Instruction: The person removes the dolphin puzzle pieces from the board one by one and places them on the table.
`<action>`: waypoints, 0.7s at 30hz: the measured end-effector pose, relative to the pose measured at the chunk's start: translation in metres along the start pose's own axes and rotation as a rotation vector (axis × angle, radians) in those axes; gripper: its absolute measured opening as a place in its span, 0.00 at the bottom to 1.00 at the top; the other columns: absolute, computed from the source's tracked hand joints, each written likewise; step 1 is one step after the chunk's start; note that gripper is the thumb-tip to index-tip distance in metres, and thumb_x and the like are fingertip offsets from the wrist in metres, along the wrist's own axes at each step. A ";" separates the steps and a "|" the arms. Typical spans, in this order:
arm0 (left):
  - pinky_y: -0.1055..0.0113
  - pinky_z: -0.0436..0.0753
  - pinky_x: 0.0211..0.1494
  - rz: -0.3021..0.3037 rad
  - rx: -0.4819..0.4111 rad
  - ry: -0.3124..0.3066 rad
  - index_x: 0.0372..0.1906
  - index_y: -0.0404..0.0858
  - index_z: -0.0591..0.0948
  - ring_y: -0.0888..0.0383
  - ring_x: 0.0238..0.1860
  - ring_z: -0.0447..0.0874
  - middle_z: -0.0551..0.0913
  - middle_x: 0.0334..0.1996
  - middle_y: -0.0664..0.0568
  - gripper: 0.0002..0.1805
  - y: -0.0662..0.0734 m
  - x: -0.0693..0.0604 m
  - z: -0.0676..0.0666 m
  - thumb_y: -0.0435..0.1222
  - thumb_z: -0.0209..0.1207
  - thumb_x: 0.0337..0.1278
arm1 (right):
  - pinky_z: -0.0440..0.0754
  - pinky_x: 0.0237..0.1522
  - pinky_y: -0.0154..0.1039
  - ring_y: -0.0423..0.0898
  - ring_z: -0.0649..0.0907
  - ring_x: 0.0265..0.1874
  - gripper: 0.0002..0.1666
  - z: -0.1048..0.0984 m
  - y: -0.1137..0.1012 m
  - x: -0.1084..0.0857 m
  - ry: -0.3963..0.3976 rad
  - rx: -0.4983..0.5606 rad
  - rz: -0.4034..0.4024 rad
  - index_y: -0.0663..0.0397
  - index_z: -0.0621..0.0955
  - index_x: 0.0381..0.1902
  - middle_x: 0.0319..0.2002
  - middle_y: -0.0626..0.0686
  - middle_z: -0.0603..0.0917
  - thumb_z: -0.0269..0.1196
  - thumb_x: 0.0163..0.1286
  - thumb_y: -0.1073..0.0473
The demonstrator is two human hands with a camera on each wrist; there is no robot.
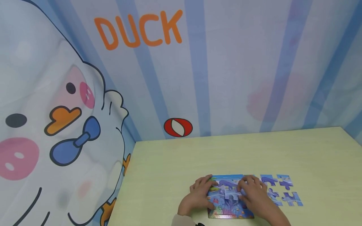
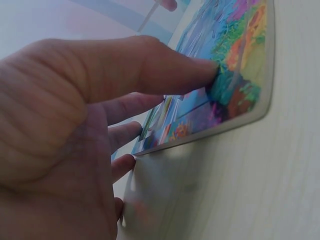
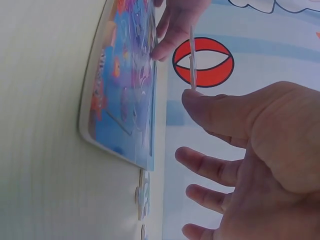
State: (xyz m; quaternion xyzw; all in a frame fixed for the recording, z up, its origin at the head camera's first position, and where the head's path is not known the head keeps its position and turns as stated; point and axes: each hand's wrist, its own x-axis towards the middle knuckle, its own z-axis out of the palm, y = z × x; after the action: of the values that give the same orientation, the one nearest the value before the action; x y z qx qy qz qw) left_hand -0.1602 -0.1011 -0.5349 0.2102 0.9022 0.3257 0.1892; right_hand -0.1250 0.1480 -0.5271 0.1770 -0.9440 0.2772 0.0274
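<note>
Left hand (image 1: pixel 198 195) spread on the puzzle board (image 1: pixel 230 216); right hand (image 1: pixel 255 195) pinches a piece (image 1: pixel 231 193) above by one edge, risking a slip.

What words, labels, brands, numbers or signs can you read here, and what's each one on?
"DUCK": large orange letters on the striped backdrop, in the head view.
No other text is readable: I can make out only pictures on the puzzle board and the loose pieces; any tiny print there would be too small or blurred to read.
</note>
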 end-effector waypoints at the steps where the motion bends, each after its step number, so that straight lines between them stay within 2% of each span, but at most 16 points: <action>1: 0.40 0.53 0.69 -0.001 0.000 -0.001 0.64 0.51 0.75 0.44 0.76 0.48 0.57 0.78 0.53 0.39 0.000 0.000 0.000 0.34 0.76 0.42 | 0.64 0.49 0.74 0.70 0.69 0.59 0.18 0.000 0.001 -0.001 -0.004 0.002 0.002 0.39 0.74 0.34 0.51 0.55 0.77 0.73 0.61 0.65; 7: 0.39 0.53 0.69 -0.005 -0.008 -0.005 0.65 0.51 0.75 0.44 0.76 0.48 0.56 0.78 0.52 0.39 -0.001 -0.001 0.001 0.34 0.76 0.42 | 0.63 0.48 0.75 0.70 0.67 0.59 0.18 0.001 0.006 -0.010 -0.035 0.008 0.034 0.39 0.74 0.34 0.51 0.56 0.75 0.72 0.62 0.65; 14: 0.40 0.52 0.70 -0.014 -0.010 -0.005 0.65 0.51 0.75 0.44 0.76 0.47 0.56 0.78 0.53 0.40 -0.001 -0.001 0.003 0.33 0.76 0.41 | 0.59 0.49 0.77 0.72 0.65 0.59 0.20 0.000 0.011 -0.019 0.039 0.002 0.067 0.38 0.73 0.32 0.52 0.59 0.75 0.73 0.59 0.66; 21: 0.38 0.52 0.69 -0.003 -0.006 -0.011 0.65 0.52 0.75 0.44 0.77 0.47 0.56 0.78 0.53 0.39 0.000 -0.001 0.001 0.34 0.76 0.44 | 0.52 0.50 0.82 0.73 0.62 0.60 0.20 -0.003 0.021 -0.026 0.048 0.023 0.097 0.40 0.74 0.32 0.54 0.64 0.74 0.72 0.58 0.68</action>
State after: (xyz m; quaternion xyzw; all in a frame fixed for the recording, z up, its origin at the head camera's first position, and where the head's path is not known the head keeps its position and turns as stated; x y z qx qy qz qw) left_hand -0.1594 -0.1014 -0.5355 0.2100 0.9005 0.3271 0.1950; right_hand -0.1083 0.1745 -0.5396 0.1245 -0.9473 0.2933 0.0345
